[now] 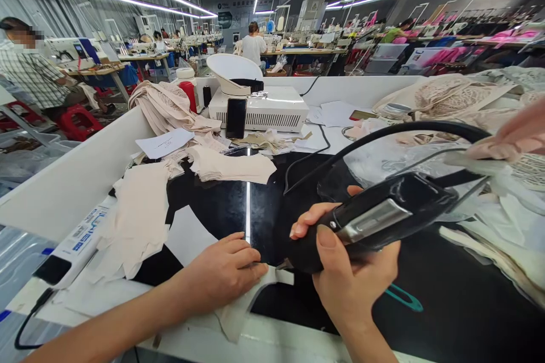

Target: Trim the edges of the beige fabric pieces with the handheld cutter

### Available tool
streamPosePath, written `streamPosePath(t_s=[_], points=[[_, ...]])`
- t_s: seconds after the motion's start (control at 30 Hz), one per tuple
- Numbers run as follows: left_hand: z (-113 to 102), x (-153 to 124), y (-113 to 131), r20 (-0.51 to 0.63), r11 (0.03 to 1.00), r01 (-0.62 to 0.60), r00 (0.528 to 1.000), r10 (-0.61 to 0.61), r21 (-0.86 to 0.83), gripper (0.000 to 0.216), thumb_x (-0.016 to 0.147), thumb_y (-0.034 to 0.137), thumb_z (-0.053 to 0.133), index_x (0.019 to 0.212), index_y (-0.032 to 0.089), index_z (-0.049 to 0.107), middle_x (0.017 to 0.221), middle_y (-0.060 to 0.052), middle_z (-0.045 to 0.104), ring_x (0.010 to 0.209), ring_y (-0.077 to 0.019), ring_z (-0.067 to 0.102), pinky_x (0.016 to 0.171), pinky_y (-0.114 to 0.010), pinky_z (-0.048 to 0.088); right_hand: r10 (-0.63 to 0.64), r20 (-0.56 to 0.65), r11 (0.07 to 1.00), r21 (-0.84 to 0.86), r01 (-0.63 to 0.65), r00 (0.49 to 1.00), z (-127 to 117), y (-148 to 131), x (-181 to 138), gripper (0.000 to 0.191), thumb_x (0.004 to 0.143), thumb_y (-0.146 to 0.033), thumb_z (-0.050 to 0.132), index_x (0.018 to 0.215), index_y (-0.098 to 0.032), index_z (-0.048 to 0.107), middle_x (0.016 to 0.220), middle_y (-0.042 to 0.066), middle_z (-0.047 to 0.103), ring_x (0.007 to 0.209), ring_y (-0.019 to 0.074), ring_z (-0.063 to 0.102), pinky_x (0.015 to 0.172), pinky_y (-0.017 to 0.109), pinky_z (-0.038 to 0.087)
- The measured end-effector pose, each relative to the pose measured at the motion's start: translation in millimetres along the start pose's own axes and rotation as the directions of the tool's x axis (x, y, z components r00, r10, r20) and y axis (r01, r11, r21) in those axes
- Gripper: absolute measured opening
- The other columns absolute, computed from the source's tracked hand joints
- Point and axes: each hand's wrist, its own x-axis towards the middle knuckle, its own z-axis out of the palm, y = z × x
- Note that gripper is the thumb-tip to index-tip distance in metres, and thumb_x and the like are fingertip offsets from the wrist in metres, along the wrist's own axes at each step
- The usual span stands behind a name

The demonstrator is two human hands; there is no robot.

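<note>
My left hand (227, 269) lies palm down near the front edge, its fingers extended and pressing on a small pale piece of fabric (235, 317). My right hand (349, 272) is wrapped round a black corded hand-held power tool (374, 218) with a metal plate on its side. The tool's narrow tip is low, close to the fabric and my left fingertips; whether it touches the fabric I cannot tell. From the tool's back end a thick black cable (395, 127) arches. Another person's hand (511, 130), blurred, is by the cable at the right edge.
Stacked beige fabric pieces (142, 210) lie left on the black work surface (430, 289), near a white sheet (189, 232). A teal loop (406, 299) is beside my right wrist. Behind stand a white vented box (259, 110) and a phone (236, 118). Lace and plastic crowd the right.
</note>
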Motion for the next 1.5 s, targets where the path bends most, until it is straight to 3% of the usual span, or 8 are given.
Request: streamPosePath(t_s=[0.17, 0.43, 0.6, 0.7, 0.9, 1.27, 1.5], points=[[-2.8, 2.7, 0.9, -0.018, 1.0, -0.007, 1.0, 0.007, -0.012, 0.014, 0.117, 0.017, 0.059, 0.12, 0.016, 0.073, 0.107, -0.006, 0.077, 0.096, -0.0176, 0.074, 0.113, -0.038, 0.061, -0.024, -0.049, 1.0, -0.009, 0.023, 0.999, -7.6, -3.5, 3.3, 0.047, 0.094, -0.042, 0.093, 0.134, -0.034, 0.068, 0.084, -0.004, 0.075, 0.058, 0.0179, 0.07, 0.057, 0.035, 0.063], [-5.9, 2.1, 0.1, -0.032, 0.999, -0.005, 0.999, 0.003, -0.048, 0.021, 0.119, 0.016, 0.052, 0.121, 0.016, 0.073, 0.108, -0.005, 0.079, 0.096, -0.0188, 0.076, 0.113, -0.04, 0.062, -0.019, -0.023, 1.0, -0.018, 0.018, 1.0, -7.8, -3.7, 2.1, 0.044, 0.097, -0.041, 0.092, 0.134, -0.035, 0.068, 0.084, -0.004, 0.075, 0.058, 0.017, 0.07, 0.055, 0.032, 0.061], [-10.9, 0.6, -0.7, -0.055, 0.997, -0.021, 0.998, 0.017, -0.079, 0.021, 0.119, 0.018, 0.055, 0.129, 0.016, 0.073, 0.13, -0.008, 0.081, 0.12, -0.0206, 0.076, 0.124, -0.042, 0.055, -0.016, -0.048, 1.0, -0.025, 0.015, 0.999, -6.9, -7.1, 4.0, 0.047, 0.095, -0.045, 0.093, 0.132, -0.033, 0.067, 0.082, -0.004, 0.073, 0.056, 0.0175, 0.069, 0.054, 0.034, 0.061], [-16.1, 3.4, -0.3, 0.007, 0.988, -0.068, 0.998, 0.07, -0.139, 0.024, 0.118, 0.015, 0.056, 0.137, 0.016, 0.072, 0.137, -0.009, 0.08, 0.13, -0.0211, 0.073, 0.129, -0.042, 0.051, -0.011, -0.049, 1.0, 0.009, 0.012, 0.999, -7.2, -11.1, 1.1, 0.048, 0.093, -0.042, 0.093, 0.132, -0.032, 0.067, 0.082, -0.004, 0.074, 0.056, 0.0182, 0.069, 0.053, 0.034, 0.061], [-16.4, 7.2, -0.2, 0.115, 0.973, -0.078, 0.988, 0.104, -0.215, 0.027, 0.117, 0.01, 0.055, 0.139, 0.013, 0.07, 0.123, -0.008, 0.082, 0.12, -0.02, 0.075, 0.127, -0.039, 0.051, 0.014, 0.02, 0.998, 0.057, -0.015, 1.0, -3.8, -13.7, -9.7, 0.048, 0.097, -0.038, 0.09, 0.138, -0.033, 0.067, 0.085, -0.003, 0.075, 0.059, 0.0168, 0.07, 0.053, 0.031, 0.061], [-6.9, -0.5, -1.5, 0.129, 0.966, -0.045, 0.988, 0.08, -0.255, 0.027, 0.113, 0.009, 0.059, 0.137, 0.015, 0.071, 0.124, -0.007, 0.082, 0.121, -0.0219, 0.076, 0.127, -0.042, 0.05, 0.002, 0.061, 0.998, 0.062, -0.006, 0.998, 0.2, -11.5, -16.9, 0.046, 0.101, -0.032, 0.086, 0.141, -0.032, 0.063, 0.089, -0.002, 0.076, 0.061, 0.0169, 0.072, 0.053, 0.03, 0.062], [-7.8, -2.1, -0.6, 0.126, 0.968, -0.038, 0.99, 0.071, -0.249, 0.027, 0.114, 0.011, 0.059, 0.139, 0.016, 0.07, 0.126, -0.008, 0.081, 0.121, -0.0215, 0.076, 0.128, -0.042, 0.049, 0.001, -0.001, 0.999, 0.039, -0.001, 1.0, -6.0, -15.3, -9.7, 0.048, 0.095, -0.037, 0.091, 0.135, -0.031, 0.066, 0.084, -0.004, 0.077, 0.057, 0.0179, 0.071, 0.05, 0.031, 0.061]])
